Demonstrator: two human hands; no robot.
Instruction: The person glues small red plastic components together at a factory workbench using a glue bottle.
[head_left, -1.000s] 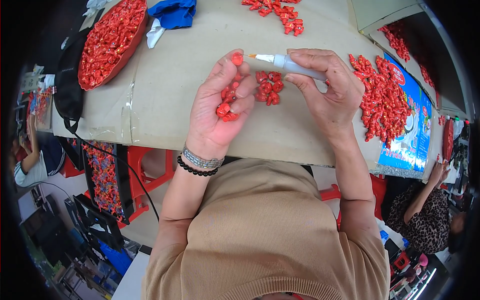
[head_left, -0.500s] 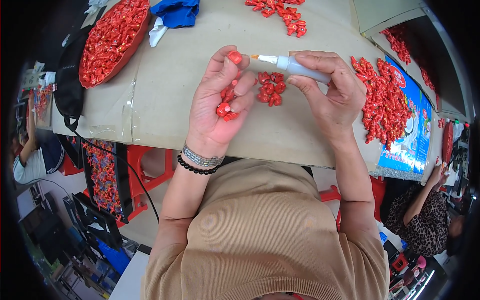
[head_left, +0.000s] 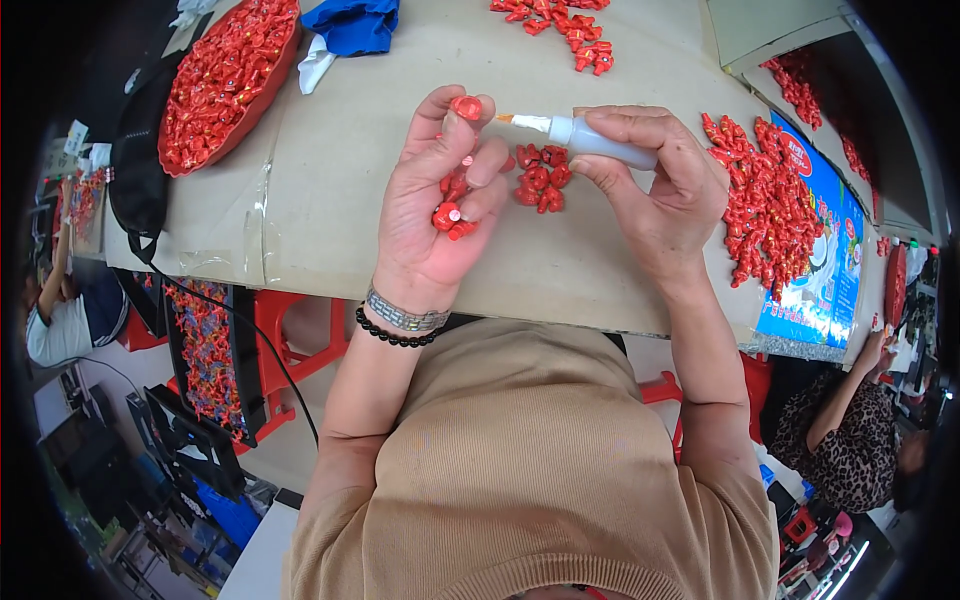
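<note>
Palm up, my left hand (head_left: 435,200) pinches a small red plastic piece (head_left: 466,107) between thumb and forefinger. Several more red pieces (head_left: 447,215) rest in its palm under the curled fingers. My right hand (head_left: 668,185) grips a translucent squeeze bottle (head_left: 615,142) lying nearly level. Its white-wrapped nozzle ends in an orange tip (head_left: 505,118), which points left at the pinched piece with a narrow gap between them. On the table between my hands lies a small cluster of red figurines (head_left: 543,178), partly hidden by my left fingers.
A red basin (head_left: 290,60) full of red pieces stands at the far left, beside a blue cloth (head_left: 355,25). More figurines (head_left: 765,205) are heaped at right on a blue printed sheet (head_left: 835,270); others (head_left: 575,35) lie at the back. People sit at both sides.
The pinched piece has turned slightly and shifted a little left. My right hand has brought the bottle slightly left, its tip a little lower.
</note>
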